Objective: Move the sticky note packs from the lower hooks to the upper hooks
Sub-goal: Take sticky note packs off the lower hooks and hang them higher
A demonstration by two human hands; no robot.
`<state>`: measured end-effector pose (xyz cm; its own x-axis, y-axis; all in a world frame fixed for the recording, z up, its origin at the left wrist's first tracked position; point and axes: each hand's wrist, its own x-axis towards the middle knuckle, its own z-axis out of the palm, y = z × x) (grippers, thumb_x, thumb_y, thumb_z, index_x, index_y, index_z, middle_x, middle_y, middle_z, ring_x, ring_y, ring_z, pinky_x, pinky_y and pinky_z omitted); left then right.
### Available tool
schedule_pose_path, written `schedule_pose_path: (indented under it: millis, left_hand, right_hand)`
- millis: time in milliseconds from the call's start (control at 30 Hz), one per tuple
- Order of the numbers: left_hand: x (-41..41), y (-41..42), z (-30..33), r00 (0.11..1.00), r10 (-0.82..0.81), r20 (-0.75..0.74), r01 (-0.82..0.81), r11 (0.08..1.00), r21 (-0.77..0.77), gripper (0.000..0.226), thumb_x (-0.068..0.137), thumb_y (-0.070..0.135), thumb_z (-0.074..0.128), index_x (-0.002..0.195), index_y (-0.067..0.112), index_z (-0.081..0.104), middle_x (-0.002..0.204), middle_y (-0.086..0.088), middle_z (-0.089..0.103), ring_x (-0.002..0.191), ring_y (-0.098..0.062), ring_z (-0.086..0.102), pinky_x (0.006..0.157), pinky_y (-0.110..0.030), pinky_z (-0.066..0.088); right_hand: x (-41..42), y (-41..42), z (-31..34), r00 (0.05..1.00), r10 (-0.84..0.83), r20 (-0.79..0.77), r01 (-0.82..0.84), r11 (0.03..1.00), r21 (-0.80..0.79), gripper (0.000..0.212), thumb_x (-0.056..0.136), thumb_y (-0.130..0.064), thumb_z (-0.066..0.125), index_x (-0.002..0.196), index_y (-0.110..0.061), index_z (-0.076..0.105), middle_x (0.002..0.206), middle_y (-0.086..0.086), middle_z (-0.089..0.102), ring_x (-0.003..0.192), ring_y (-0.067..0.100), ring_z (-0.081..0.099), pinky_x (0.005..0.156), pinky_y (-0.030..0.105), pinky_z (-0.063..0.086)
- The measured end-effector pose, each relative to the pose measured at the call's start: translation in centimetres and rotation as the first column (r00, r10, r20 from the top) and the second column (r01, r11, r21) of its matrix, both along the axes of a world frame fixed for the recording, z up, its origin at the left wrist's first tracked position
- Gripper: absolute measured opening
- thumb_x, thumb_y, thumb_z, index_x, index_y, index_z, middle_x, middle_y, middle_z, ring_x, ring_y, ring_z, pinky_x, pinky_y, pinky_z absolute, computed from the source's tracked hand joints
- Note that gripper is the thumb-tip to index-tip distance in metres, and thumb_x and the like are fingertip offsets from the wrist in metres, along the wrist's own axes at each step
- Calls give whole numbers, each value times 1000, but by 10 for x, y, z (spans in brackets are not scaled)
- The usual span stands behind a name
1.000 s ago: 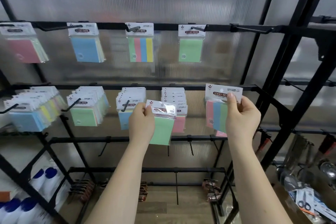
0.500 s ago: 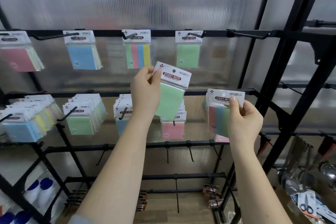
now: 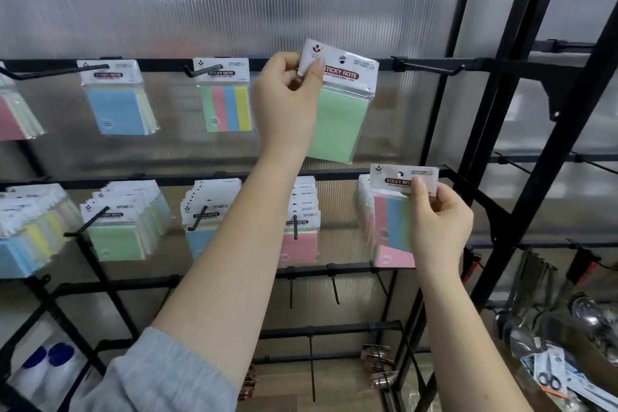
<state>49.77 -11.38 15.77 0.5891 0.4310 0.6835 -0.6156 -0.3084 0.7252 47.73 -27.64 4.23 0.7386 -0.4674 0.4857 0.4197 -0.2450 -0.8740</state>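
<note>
The green pack [image 3: 337, 100] is a clear sleeve of pale green notes under a white header card printed "STICKY NOTE" in a red band, with a round hang hole near the top. The left hand [image 3: 287, 94] pinches the header's left corner between thumb and curled fingers, holding the pack slightly tilted against the upper rail [image 3: 160, 63] of the rack, right of the striped pack [image 3: 227, 100] hanging there. A second ago this pack was down at the lower rail [image 3: 167, 179]; it has since risen to the top row. The right hand [image 3: 438, 221] pinches the header of a striped pink, blue and green pack [image 3: 394, 207] at the lower rail's right end, much as before.
</note>
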Motion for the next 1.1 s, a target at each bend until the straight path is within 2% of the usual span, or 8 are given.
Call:
schedule_pose_path:
  millis: [100,367,500,600,700,800,967,1100]
  left_hand:
    - [7,-1,-1,1000,23,-3,-23,999,-25,18,87,24,65,75,20,54,72,2,70,69,-16,67,64,-39,53]
    - [22,-5,-6,999,37,-6,-38,997,-63,20,88,19,64,72,19,51,57,7,55,49,-1,42,51,-17,35]
    - [35,-6,-14,999,48,-11,-48,996,-78,23,89,17,62,71,18,48,53,9,46,43,0,35,48,-12,28]
    - [49,-5,-17,998,63,-21,-64,995,-79,27,90,18,61,70,23,45,57,8,47,45,1,36,48,-10,28]
    - [70,-1,-16,992,107,-70,-111,992,-52,22,90,21,63,74,22,47,66,2,54,53,-3,41,49,-12,30]
    - [96,4,-13,979,159,-127,-166,985,-42,18,87,23,65,80,16,50,64,8,54,55,-3,44,50,-17,32]
    - [125,6,-5,929,262,-262,-263,964,34,37,83,36,70,67,22,39,62,10,43,56,-9,38,52,-27,28]
    - [138,9,-1,910,291,-296,-276,957,92,48,81,41,70,63,23,30,61,9,36,59,-14,36,50,-28,25]
  right_hand:
    - [3,-2,-1,1000,1,-4,-1,1000,-4,41,95,-26,56,56,-24,45,52,-9,39,46,1,35,45,14,27]
    - [11,-6,0,1000,24,9,-24,1000,-14,43,95,-24,55,54,-24,42,50,-10,38,46,2,34,45,14,26]
    - [13,-9,3,999,47,23,-46,999,-10,42,95,-22,55,55,-26,44,44,-15,43,45,-3,40,45,10,30]
    - [18,-12,4,998,52,22,-51,998,-21,39,95,-22,55,56,-26,47,48,-14,45,47,-4,42,48,9,32]
    - [24,-15,4,998,63,22,-62,998,-29,38,95,-22,55,57,-24,48,54,-10,44,48,-3,40,48,10,32]
    - [31,-18,5,997,82,8,-81,996,-28,39,94,-24,55,56,-19,47,56,-3,43,50,2,34,48,14,28]
    - [45,-17,8,989,146,-22,-146,989,5,50,93,-25,57,45,-28,42,46,-12,33,48,4,27,47,17,21]
    - [54,-20,11,985,170,-26,-170,986,2,43,92,-27,57,51,-23,44,52,-11,37,54,6,30,53,25,25]
